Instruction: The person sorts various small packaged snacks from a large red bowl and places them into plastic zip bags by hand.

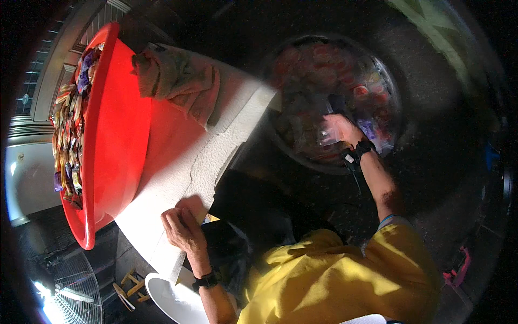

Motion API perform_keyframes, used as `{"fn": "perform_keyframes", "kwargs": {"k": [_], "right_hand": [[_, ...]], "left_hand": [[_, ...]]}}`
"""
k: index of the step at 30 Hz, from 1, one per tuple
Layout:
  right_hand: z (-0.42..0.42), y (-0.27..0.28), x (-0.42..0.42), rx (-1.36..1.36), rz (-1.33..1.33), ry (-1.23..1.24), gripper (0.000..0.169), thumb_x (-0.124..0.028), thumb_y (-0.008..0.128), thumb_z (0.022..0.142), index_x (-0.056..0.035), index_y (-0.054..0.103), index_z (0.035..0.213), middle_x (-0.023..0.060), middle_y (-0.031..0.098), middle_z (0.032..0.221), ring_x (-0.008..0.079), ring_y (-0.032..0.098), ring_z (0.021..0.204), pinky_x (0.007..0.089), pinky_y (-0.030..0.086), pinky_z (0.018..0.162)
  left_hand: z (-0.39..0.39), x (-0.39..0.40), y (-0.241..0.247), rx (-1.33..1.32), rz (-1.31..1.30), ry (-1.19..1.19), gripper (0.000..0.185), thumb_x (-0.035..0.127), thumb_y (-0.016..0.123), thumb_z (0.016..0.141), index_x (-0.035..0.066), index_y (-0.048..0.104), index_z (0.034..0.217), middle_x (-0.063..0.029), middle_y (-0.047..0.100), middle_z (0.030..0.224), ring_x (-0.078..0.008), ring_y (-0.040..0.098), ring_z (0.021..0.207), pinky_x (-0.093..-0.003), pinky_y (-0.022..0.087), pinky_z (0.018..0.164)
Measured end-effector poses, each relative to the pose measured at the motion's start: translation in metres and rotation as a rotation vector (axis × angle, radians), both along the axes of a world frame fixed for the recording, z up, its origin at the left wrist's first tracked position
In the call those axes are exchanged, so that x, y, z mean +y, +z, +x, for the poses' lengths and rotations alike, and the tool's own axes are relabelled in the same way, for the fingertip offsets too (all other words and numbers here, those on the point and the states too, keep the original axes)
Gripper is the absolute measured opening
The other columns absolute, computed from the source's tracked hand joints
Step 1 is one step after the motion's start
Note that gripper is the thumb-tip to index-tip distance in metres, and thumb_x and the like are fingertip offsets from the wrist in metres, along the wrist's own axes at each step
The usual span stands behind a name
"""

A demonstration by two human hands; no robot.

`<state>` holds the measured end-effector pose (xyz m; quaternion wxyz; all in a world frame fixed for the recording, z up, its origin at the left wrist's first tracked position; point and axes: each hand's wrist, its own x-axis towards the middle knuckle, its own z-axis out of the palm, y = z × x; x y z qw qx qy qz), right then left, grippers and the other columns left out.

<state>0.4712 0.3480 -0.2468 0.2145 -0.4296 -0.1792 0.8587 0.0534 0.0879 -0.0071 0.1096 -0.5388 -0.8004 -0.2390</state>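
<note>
My left hand (pixel 184 231) rests with curled fingers at the edge of a white table (pixel 162 194); whether it holds anything cannot be told. Over at the right, my right hand (pixel 342 127) reaches into a large round tub (pixel 336 166) of wrapped items, with a clear plastic packet (pixel 328 137) at its fingers. A purple packet (pixel 367 127) lies beside that wrist. On the table a red plastic basin (pixel 121 121) is heaped with small wrapped packets (pixel 71 133). A crumpled dark green cloth (pixel 178 81) lies near the basin.
A white bowl-shaped container (pixel 174 301) sits below the table's near corner. At the lower left are a wire-guarded fan (pixel 77 287) and a small wooden stool (pixel 133 285). A pink object (pixel 459 269) is on the dark floor at the right.
</note>
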Motion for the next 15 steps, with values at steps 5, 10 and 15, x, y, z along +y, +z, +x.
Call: {"fn": "perform_keyframes", "kwargs": {"k": [5, 10, 15], "right_hand": [[-0.003, -0.041, 0.018, -0.504, 0.892, 0.293, 0.035, -0.019, 0.059, 0.094, 0.0003, 0.059, 0.124, 0.0156, 0.065, 0.118, 0.0295, 0.064, 0.105, 0.0416, 0.053, 0.088], [-0.015, -0.105, 0.062, -1.461, 0.721, 0.272, 0.04, -0.01, 0.053, 0.094, 0.002, 0.053, 0.132, 0.0234, 0.055, 0.135, 0.0338, 0.054, 0.123, 0.039, 0.043, 0.103], [-0.07, -0.124, -0.017, -0.973, 1.22, 0.097, 0.049, -0.017, 0.061, 0.091, -0.0011, 0.05, 0.136, 0.0234, 0.048, 0.143, 0.0375, 0.043, 0.134, 0.0422, 0.035, 0.112]], "left_hand": [[-0.002, -0.003, -0.002, 0.011, -0.02, 0.017, 0.016, 0.018, 0.059, 0.096, 0.005, 0.053, 0.09, -0.013, 0.055, 0.087, -0.0321, 0.057, 0.075, -0.0412, 0.047, 0.067], [0.0, 0.001, -0.002, 0.037, -0.011, 0.018, 0.019, 0.021, 0.058, 0.097, 0.005, 0.053, 0.09, -0.0133, 0.056, 0.088, -0.0325, 0.058, 0.076, -0.0417, 0.047, 0.067], [-0.001, -0.003, -0.004, 0.03, -0.02, 0.02, 0.018, 0.022, 0.058, 0.097, 0.006, 0.054, 0.091, -0.0137, 0.056, 0.088, -0.0333, 0.058, 0.077, -0.0422, 0.047, 0.068]]}}
